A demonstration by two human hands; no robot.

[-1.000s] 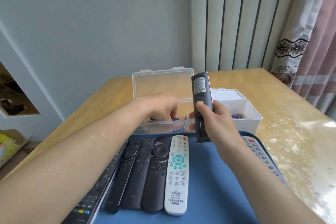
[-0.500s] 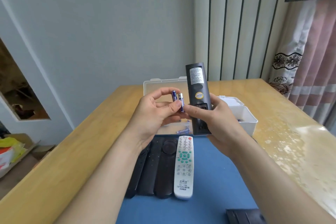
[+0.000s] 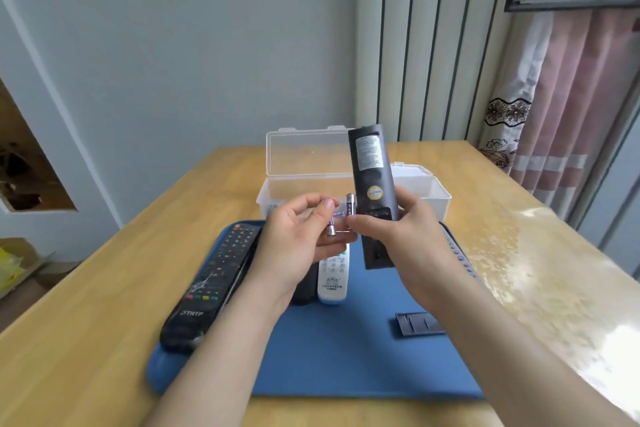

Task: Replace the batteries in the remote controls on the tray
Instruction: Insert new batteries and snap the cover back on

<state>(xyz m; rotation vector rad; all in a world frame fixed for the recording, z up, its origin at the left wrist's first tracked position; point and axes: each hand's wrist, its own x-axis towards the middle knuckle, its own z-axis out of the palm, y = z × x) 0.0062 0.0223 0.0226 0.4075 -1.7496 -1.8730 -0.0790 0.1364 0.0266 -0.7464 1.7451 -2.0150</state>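
Currently, the black remote (image 3: 372,191) is held upright above the blue tray (image 3: 346,357), back facing me; my right hand (image 3: 391,239) grips its lower half with curled fingers. My left hand (image 3: 294,246) pinches one battery (image 3: 331,228) between thumb and fingertips, just beside the remote. A second battery (image 3: 350,207) stands upright at my right thumb; which hand carries it I cannot tell. On the tray lie a detached cover (image 3: 419,323), a white remote (image 3: 333,279) and a long black remote (image 3: 211,284). Behind it, an open clear box (image 3: 304,156) sits on the table (image 3: 104,340).
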